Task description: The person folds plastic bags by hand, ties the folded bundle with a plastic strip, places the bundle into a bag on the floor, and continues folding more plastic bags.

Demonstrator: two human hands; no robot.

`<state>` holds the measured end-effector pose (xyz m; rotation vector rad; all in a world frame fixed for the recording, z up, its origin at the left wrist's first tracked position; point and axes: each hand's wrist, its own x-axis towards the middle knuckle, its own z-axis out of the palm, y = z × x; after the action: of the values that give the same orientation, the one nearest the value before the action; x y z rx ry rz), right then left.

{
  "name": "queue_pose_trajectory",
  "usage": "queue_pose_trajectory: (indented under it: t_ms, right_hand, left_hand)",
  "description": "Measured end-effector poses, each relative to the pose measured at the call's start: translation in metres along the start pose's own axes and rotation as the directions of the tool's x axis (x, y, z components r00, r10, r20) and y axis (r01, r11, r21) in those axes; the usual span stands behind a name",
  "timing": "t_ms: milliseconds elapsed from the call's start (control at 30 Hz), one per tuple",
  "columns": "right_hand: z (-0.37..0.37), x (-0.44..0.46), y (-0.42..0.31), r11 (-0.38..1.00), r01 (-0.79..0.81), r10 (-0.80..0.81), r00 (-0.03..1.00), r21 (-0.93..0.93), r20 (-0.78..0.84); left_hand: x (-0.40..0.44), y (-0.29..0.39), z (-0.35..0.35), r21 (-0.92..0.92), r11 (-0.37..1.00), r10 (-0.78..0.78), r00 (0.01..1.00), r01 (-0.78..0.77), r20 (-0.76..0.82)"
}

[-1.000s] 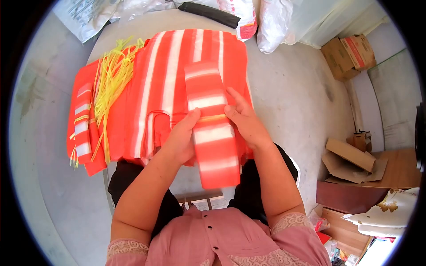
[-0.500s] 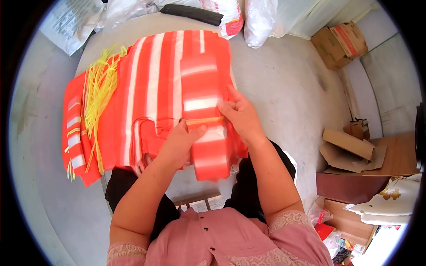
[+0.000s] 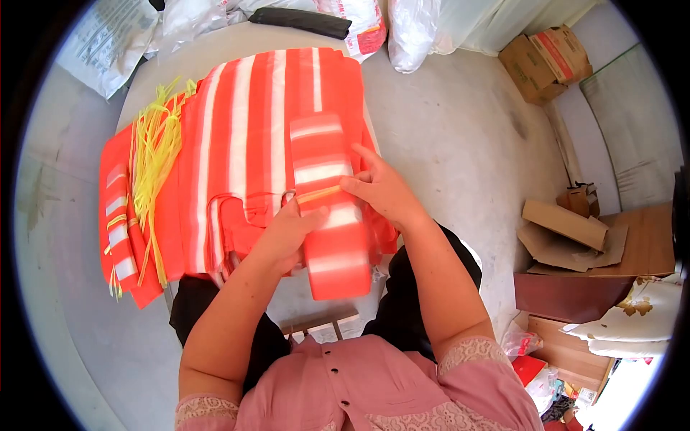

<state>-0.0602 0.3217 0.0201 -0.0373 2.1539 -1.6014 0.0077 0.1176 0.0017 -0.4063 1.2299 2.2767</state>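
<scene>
A folded bundle of red-and-white striped plastic bags (image 3: 332, 241) is held upright lengthwise before me, with a yellow tie (image 3: 318, 194) across its middle. My left hand (image 3: 291, 233) grips its left side, thumb lying on the front just below the tie. On the other side, my right hand (image 3: 381, 188) pinches the edge near the tie's end, index finger pointing up. Behind lies a large stack of the same striped bags (image 3: 241, 115). Yellow strips (image 3: 157, 140) are draped over the stack's left part, beside another tied bundle (image 3: 121, 223).
A black roll (image 3: 302, 21) and stuffed plastic sacks (image 3: 413, 32) sit at the back. Cardboard boxes (image 3: 546, 61) stand far right on the floor. An opened carton (image 3: 568, 233) rests on a brown wooden surface (image 3: 643, 237) to the right.
The bundle has shifted slightly down, its lower end now nearer my lap. Both hands keep hold, my right hand moving a little left. The whole view has shifted slightly.
</scene>
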Motion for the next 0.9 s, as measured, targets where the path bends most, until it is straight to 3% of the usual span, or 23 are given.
queue_pose_trajectory:
  t_ms: [400, 500, 600, 700, 800, 900]
  right_hand:
    - [0.001, 0.002, 0.0, 0.997, -0.009, 0.007, 1.0, -0.074, -0.021]
    - [0.004, 0.004, 0.011, 0.994, 0.055, -0.05, 0.997, 0.092, -0.056]
    - [0.006, 0.004, 0.013, 0.984, 0.11, -0.084, 0.98, 0.141, -0.181]
    - [0.0, 0.003, 0.01, 0.981, 0.117, -0.153, 0.957, -0.156, -0.246]
    - [-0.008, 0.004, 0.023, 0.695, 0.251, -0.557, 0.781, -0.674, -0.283]
    - [-0.001, 0.005, 0.023, 0.473, 0.547, -0.656, 0.742, -0.69, 0.138]
  left_hand:
    - [0.0, 0.002, -0.003, -0.007, 0.997, -0.078, 0.996, 0.078, 0.047]
    - [-0.006, 0.007, 0.003, -0.078, 0.994, -0.073, 0.997, 0.073, 0.003]
    - [-0.005, -0.002, -0.001, -0.028, 0.999, -0.023, 0.998, 0.025, 0.066]
    - [0.004, -0.02, -0.017, 0.06, 0.998, -0.025, 0.999, 0.022, 0.045]
    - [0.004, -0.021, -0.021, 0.069, 0.995, -0.068, 0.998, 0.068, -0.004]
    - [0.002, -0.02, -0.019, 0.063, 0.995, -0.081, 0.997, 0.08, 0.004]
